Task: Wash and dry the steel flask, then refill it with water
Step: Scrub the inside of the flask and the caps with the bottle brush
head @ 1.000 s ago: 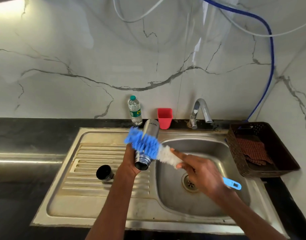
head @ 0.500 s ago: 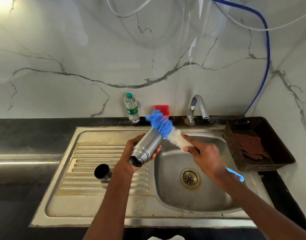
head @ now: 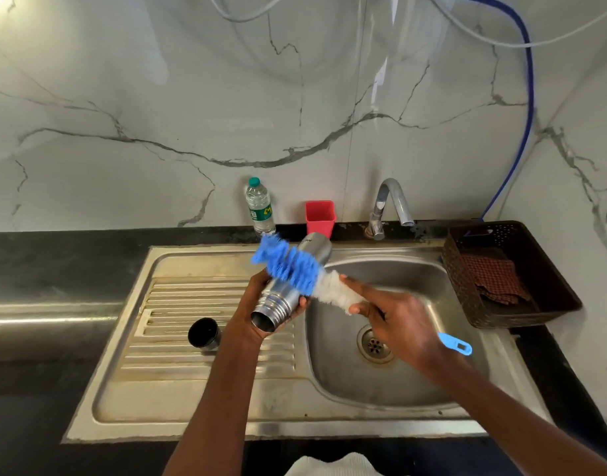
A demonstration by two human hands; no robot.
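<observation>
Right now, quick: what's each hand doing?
Left hand: closed around the steel flask, gripping near its open mouth.
Right hand: closed on the bottle brush, whose blue bristles lie across the flask.

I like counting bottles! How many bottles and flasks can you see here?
2. A steel flask held in the left hand over the sink, and a plastic water bottle standing against the wall. None seem hidden.

Red cup (head: 320, 216) beside plastic bottle (head: 259, 206); checked cloth (head: 494, 278) in basket (head: 522, 312)
</observation>
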